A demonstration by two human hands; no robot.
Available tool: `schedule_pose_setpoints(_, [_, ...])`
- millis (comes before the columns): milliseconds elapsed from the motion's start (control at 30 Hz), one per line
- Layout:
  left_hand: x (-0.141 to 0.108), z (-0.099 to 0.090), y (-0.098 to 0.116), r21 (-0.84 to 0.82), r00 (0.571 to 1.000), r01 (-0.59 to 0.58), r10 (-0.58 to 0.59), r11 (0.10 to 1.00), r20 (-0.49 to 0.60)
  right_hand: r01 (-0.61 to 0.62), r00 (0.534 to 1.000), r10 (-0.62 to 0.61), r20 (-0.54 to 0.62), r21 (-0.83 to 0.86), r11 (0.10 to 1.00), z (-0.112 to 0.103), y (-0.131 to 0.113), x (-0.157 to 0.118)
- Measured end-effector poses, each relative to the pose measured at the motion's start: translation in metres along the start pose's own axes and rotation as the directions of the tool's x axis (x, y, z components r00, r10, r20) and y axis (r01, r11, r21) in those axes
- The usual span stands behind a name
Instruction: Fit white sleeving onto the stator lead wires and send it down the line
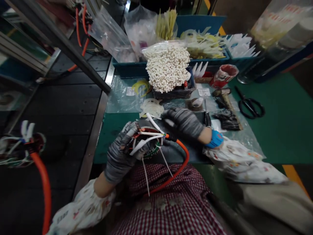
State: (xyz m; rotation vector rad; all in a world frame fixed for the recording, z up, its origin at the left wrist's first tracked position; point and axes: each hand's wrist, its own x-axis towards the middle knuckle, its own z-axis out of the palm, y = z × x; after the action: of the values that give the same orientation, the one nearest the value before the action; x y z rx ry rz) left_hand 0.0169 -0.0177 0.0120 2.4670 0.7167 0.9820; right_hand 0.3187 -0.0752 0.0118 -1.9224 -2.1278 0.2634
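My left hand (121, 151), in a grey glove, grips a round wound coil part (146, 142) with white sleeved wires sticking out of it. An orange cable (182, 160) runs from the part and loops down over my checked apron. My right hand (184, 122), also gloved, pinches the wires where the orange cable meets the part. Both hands are over the near edge of the green table (281, 114).
A bag of small white pieces (167, 67) stands behind the hands, in front of blue bins (202, 23) with white and yellow ties. Black scissors (250, 106) lie to the right, a tape roll (195, 103) in the middle. Another coil part with orange cable (24, 147) sits on the dark conveyor at left.
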Motion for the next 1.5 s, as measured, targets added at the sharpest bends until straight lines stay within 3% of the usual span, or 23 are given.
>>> schedule_pose_setpoints(133, [-0.001,0.004,0.004,0.041,0.997,-0.067,0.068,0.997,-0.029,0.014,0.991,-0.001,0.133,-0.1,0.995,0.01,-0.025,0.036])
schedule_pose_setpoints(500, [0.007,0.008,0.011,0.09,0.993,-0.112,0.114,0.99,-0.017,-0.12,0.98,0.135,0.146,-0.109,0.987,0.017,-0.044,0.074])
schedule_pose_setpoints(633, [0.007,0.011,0.013,0.105,0.992,-0.122,0.126,0.987,-0.028,-0.164,0.986,0.164,0.038,0.007,0.986,0.023,-0.038,0.074])
schedule_pose_setpoints(767, [0.005,0.013,0.014,0.118,0.99,-0.127,0.133,0.985,-0.043,-0.135,0.968,0.177,-0.179,0.225,0.965,0.022,-0.022,0.061])
schedule_pose_setpoints(933, [0.006,0.014,0.016,0.114,0.992,-0.115,0.119,0.987,-0.032,0.085,0.874,0.2,-0.444,0.544,0.835,0.012,-0.013,0.051])
schedule_pose_setpoints(1167, [0.007,0.015,0.017,0.128,0.992,-0.116,0.12,0.985,-0.029,0.229,0.751,0.365,-0.55,0.736,0.637,-0.016,-0.037,0.036])
schedule_pose_setpoints(1233, [0.006,0.015,0.017,0.139,0.991,-0.123,0.128,0.983,-0.032,0.243,0.778,0.355,-0.518,0.77,0.591,-0.027,-0.052,0.03])
schedule_pose_setpoints(1367, [0.005,0.016,0.017,0.165,0.989,-0.136,0.143,0.977,-0.036,0.154,0.907,0.273,-0.321,0.855,0.495,-0.041,-0.074,0.028])
schedule_pose_setpoints(1500, [0.004,0.017,0.018,0.173,0.988,-0.149,0.154,0.974,-0.016,0.126,0.943,0.197,-0.269,0.834,0.538,-0.048,-0.076,0.032])
